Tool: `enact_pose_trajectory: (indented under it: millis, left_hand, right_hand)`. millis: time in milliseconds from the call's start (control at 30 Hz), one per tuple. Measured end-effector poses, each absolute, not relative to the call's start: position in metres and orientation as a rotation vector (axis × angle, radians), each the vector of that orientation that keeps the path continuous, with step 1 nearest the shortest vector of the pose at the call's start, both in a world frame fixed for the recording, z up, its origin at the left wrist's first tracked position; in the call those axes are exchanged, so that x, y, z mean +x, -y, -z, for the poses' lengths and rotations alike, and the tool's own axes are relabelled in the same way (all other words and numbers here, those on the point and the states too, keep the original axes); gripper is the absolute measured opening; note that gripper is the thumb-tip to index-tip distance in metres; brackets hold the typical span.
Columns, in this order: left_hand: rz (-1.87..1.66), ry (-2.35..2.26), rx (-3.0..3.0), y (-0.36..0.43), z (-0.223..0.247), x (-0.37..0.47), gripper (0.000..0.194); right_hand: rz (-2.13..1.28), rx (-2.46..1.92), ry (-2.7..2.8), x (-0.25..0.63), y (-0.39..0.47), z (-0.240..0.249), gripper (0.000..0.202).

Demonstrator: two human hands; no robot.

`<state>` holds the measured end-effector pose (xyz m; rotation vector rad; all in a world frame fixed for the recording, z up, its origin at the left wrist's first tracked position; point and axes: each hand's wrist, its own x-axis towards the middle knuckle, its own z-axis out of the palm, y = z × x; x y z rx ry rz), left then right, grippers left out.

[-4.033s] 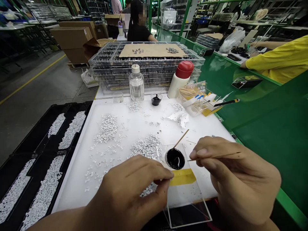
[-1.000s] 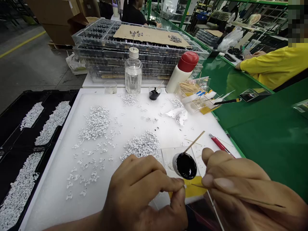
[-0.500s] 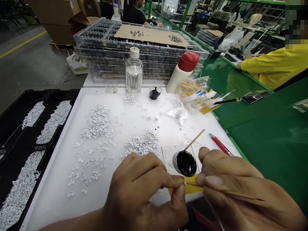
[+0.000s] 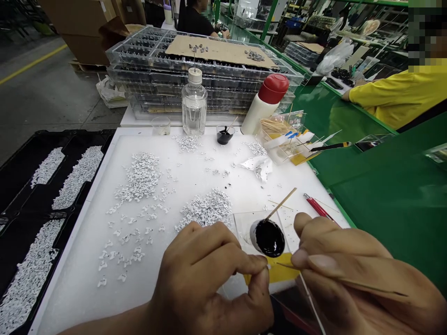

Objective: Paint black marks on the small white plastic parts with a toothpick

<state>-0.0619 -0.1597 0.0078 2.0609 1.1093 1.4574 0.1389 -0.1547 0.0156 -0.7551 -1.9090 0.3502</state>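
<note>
My left hand [image 4: 213, 274] pinches a tiny white piece [image 4: 268, 266] between thumb and forefinger; most of it is hidden by the fingertips. In my right hand [image 4: 356, 265] a thin wooden stick [image 4: 372, 285] is held like a pen, its tip pointing left, a short gap from the white piece. Just beyond the fingertips, a small white cup [image 4: 253, 235] of thick black paint [image 4: 271, 239] sits on a clear plate, with another wooden stick [image 4: 282, 203] leaning out of it. A yellow patch [image 4: 279, 273] shows below the cup.
Piles of small white pieces [image 4: 206, 207] cover parts of the white board [image 4: 195, 172]. Behind stand a plastic bottle [image 4: 194, 104], a red-capped flask [image 4: 265, 102] and stacked clear trays [image 4: 146, 88]. A red cutter [image 4: 318, 207] lies right. Black bins [image 4: 70, 223] are left. A yellow-sleeved person [image 4: 401, 95] sits right.
My right hand has shifted slightly right, drawing the stick's tip back from the white piece. My left hand keeps its pinch in nearly the same place.
</note>
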Motion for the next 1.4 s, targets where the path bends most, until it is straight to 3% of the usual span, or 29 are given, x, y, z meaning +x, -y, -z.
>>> enact_pose_trajectory:
  millis: [367,800,967,1400]
  left_hand:
    - [-1.428,-1.118,2.088,0.157,-0.009,-0.063,0.019]
    - [-1.423,-1.136,2.082,0.157,-0.01,-0.062,0.018]
    - [-1.487,-1.192,2.09,0.15,-0.013,-0.055,0.01]
    - [-1.448,-1.119,2.041,0.158,-0.009,-0.062,0.018]
  right_hand:
    - [-0.115,-0.934,1.762,0.129,0.155,-0.005,0.024]
    - [-0.25,-0.898,1.829,0.134,0.153,-0.007,0.039]
    - [-0.286,-0.889,1.805,0.131,0.155,-0.008,0.033]
    - [-0.468,-0.709,1.836,0.146,0.156,-0.01,0.043]
